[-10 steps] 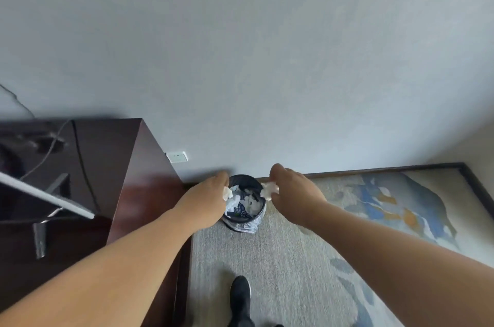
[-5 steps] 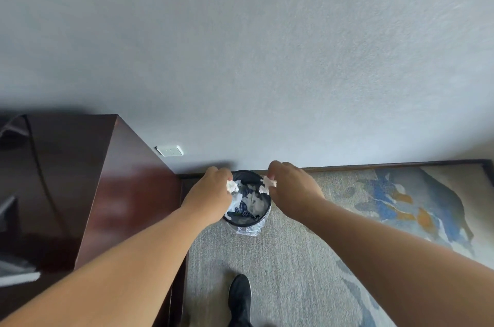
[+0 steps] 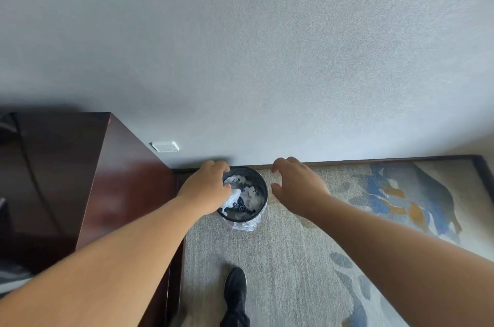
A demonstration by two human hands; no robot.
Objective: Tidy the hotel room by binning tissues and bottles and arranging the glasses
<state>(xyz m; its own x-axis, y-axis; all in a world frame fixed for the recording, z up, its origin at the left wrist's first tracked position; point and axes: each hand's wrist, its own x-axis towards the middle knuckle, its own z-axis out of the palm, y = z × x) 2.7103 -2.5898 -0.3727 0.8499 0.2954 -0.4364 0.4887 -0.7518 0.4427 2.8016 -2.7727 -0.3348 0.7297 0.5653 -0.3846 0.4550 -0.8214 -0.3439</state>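
Note:
A small black round bin (image 3: 265, 194) with a clear plastic liner stands on the carpet against the wall. It holds several crumpled white tissues (image 3: 251, 197). My left hand (image 3: 205, 189) hangs over the bin's left rim, fingers loosely curled, with nothing visibly pinched in it. My right hand (image 3: 298, 186) hovers just right of the bin with fingers spread and holds nothing. No bottles or glasses are in view.
A dark wooden cabinet (image 3: 128, 179) stands directly left of the bin. A white wall socket (image 3: 164, 146) sits above the skirting. Grey carpet with a blue and orange pattern (image 3: 395, 193) stretches right. My black shoe (image 3: 235, 289) is on the floor below the bin.
Both hands pinched white tissues over the bin earlier. Now the tissues are gone from my fingers, the right hand has spread and drifted right of the bin.

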